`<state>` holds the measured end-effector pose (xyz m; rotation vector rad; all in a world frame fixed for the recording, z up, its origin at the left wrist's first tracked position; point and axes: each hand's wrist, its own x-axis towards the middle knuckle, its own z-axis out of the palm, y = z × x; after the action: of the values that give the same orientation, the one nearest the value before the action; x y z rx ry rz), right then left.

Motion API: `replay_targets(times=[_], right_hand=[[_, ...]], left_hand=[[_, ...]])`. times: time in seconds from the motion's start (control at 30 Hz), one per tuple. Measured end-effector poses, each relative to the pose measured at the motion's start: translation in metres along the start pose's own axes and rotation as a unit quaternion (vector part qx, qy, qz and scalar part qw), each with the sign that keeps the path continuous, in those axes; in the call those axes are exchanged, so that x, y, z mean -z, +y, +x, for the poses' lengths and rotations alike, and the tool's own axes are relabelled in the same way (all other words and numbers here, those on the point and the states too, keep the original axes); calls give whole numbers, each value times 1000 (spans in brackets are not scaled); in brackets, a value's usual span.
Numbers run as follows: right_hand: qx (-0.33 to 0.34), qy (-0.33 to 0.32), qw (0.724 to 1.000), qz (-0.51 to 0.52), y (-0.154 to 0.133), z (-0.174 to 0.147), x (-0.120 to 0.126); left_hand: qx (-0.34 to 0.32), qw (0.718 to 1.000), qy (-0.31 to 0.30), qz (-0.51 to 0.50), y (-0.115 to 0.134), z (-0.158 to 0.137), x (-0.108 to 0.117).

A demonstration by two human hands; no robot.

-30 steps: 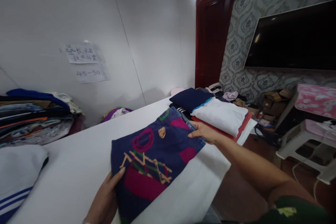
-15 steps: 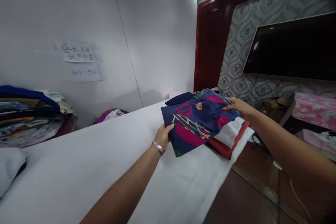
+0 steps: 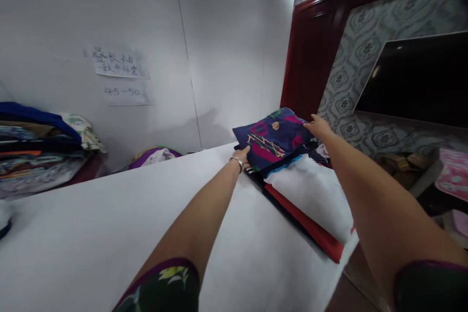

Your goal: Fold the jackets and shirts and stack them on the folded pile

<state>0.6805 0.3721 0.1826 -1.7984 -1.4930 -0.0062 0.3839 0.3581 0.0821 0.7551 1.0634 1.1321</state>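
A folded navy garment (image 3: 261, 150) with magenta patches and cream and green line patterns lies over the far end of a clothes pile. At its near left edge, my left hand (image 3: 241, 157), with a silver bracelet at the wrist, grips the cloth, thumb on top. My right hand (image 3: 319, 127) holds the far right corner, its forefinger partly extended. Nearer to me on the pile are a white folded piece (image 3: 310, 187) and a red one (image 3: 310, 224) under it. Dark striped cloth (image 3: 317, 152) shows beside the navy garment.
The pile rests on a white table (image 3: 146, 224) whose right edge is near. Stacked clothes (image 3: 36, 151) stand beyond the table at left, and a purple and white bundle (image 3: 155, 157) lies by the wall. Handwritten paper (image 3: 120, 63) hangs there. Boxes (image 3: 398, 165) stand at right.
Both hands have carried the navy garment farther away, onto the far part of the pile. More of the white and red pieces now shows. The view has shifted slightly.
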Motion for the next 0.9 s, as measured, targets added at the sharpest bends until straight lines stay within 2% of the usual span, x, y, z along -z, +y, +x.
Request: replay_targets(times=[0.03, 0.1, 0.2, 0.3, 0.43, 0.57, 0.67, 0.77, 0.9], right_hand=[[16, 1, 998, -64, -3, 0, -16], [71, -46, 987, -140, -9, -14, -51], [127, -131, 971, -153, -15, -48, -101], [149, -184, 958, -161, -18, -71, -128], [163, -205, 948, -182, -24, -82, -128], [227, -254, 912, -230, -30, -92, -123], [267, -220, 889, -300, -27, -93, -125], [277, -173, 876, -356, -20, -83, -126], [259, -177, 872, -377, -14, -68, -115]], left_hand=[[18, 1000, 5, 10, -5, 9, 0], [40, 999, 19, 24, -21, 21, 5], [52, 998, 22, 27, -46, 26, 13], [57, 998, -2, 21, -58, 24, 15], [50, 999, -13, 16, -56, 26, 13], [27, 999, 7, 22, -54, 32, 8], [10, 999, 17, 33, -55, 34, -1], [8, 999, 23, 47, -54, 33, -15], [22, 998, 18, 58, -54, 28, -37]])
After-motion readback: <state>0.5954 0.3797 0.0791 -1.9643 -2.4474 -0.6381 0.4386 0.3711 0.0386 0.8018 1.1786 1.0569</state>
